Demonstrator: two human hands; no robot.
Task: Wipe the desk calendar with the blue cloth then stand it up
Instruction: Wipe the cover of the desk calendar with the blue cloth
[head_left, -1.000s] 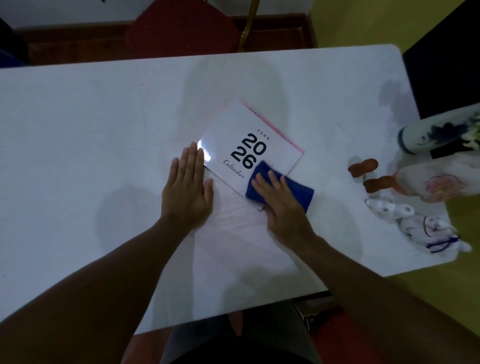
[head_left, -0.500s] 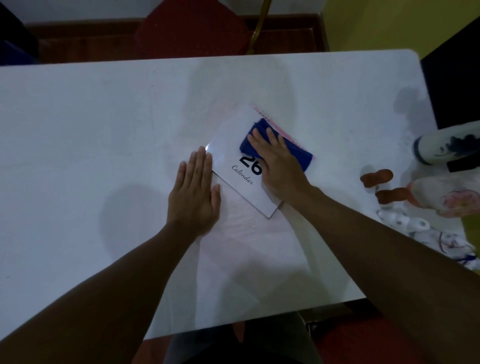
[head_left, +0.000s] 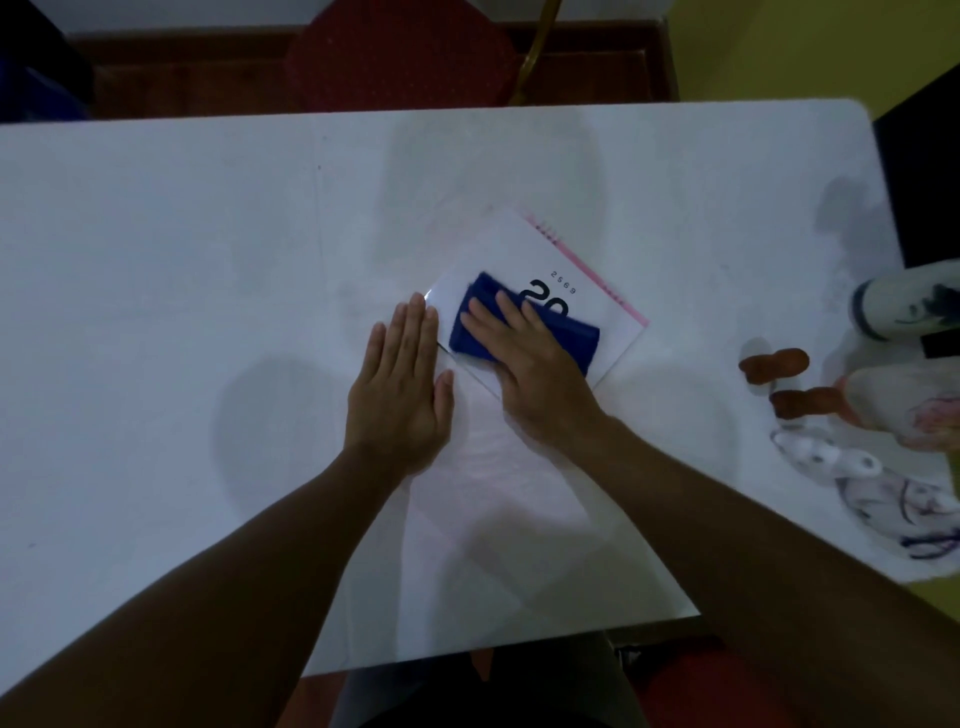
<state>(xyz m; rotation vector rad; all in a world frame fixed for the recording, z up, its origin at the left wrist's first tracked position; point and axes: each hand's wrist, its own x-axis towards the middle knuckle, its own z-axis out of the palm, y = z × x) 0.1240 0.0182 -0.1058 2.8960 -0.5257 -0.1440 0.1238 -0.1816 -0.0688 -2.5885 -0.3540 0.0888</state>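
Observation:
A white desk calendar (head_left: 511, 249) with black digits and a pink top edge lies flat and turned diagonally on the white table (head_left: 156, 312). My right hand (head_left: 530, 364) presses a folded blue cloth (head_left: 576, 338) flat onto the calendar's lower half, covering most of the print. My left hand (head_left: 402, 389) rests flat on the table, fingers together, its fingertips touching the calendar's left corner.
At the right table edge lie ceramic pieces: a white and blue vase on its side (head_left: 904, 306), two brown lumps (head_left: 774, 364), a white figurine (head_left: 810, 452) and painted white pieces (head_left: 898, 395). A red chair (head_left: 400, 52) stands beyond the far edge.
My right hand has slid the cloth from the calendar's near corner up to its top, then back down and left over its lower half. My left hand has stayed put.

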